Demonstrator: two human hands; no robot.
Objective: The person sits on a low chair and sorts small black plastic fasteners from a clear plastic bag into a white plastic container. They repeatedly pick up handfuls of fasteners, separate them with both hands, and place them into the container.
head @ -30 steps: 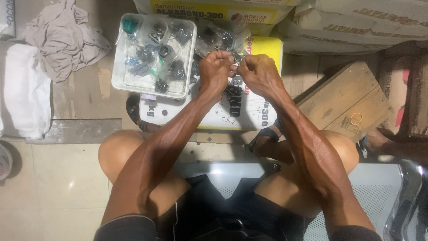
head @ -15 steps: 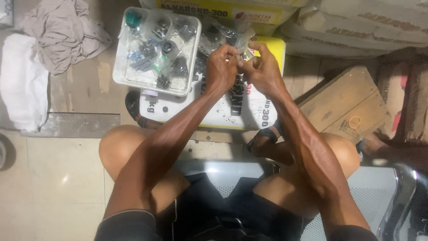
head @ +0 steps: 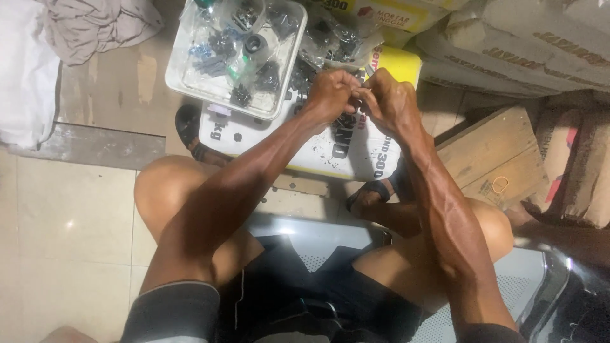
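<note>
A tiny part, too small to make out, is being pinched between both hands just above the white sack (head: 330, 149); the left hand (head: 330, 95) and right hand (head: 391, 101) are meeting fingertip to fingertip, fingers curled nearly closed around it. Since a second ago the hands are sitting a little lower and closer to the body, away from the clear plastic tray (head: 190, 86), which suggests the work is fiddling rather than picking. The tray, rigid and glossy, is holding dark, knobbly little fittings, and crinkled plastic bags (head: 337, 38) of more are lying just beside it. A rough wooden board (head: 495, 159) is resting to the right, soft crumpled cloth (head: 95, 25) to the left.
</note>
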